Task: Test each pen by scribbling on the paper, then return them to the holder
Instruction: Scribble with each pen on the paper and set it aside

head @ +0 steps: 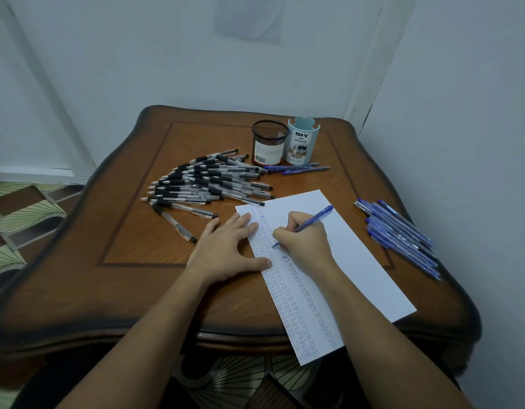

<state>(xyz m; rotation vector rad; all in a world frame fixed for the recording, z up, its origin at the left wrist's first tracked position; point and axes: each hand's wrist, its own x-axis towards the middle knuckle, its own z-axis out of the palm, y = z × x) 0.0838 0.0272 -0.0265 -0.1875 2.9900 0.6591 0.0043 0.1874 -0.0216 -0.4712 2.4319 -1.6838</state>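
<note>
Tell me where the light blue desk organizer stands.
In the head view the light blue desk organizer stands far back on the table, immediately right of the black mesh holder.

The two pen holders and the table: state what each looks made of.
Black holder: likely metal wire mesh, see-through grid, paper label. Light blue holder: probably smooth matte plastic, with a printed wrap. Table: varnished wood, grain and dark inlay line showing, soft sheen.

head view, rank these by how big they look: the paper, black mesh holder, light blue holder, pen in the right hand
1. paper, by far the largest
2. black mesh holder and light blue holder: about alike, not ranked
3. pen in the right hand, thinnest and smallest
</note>
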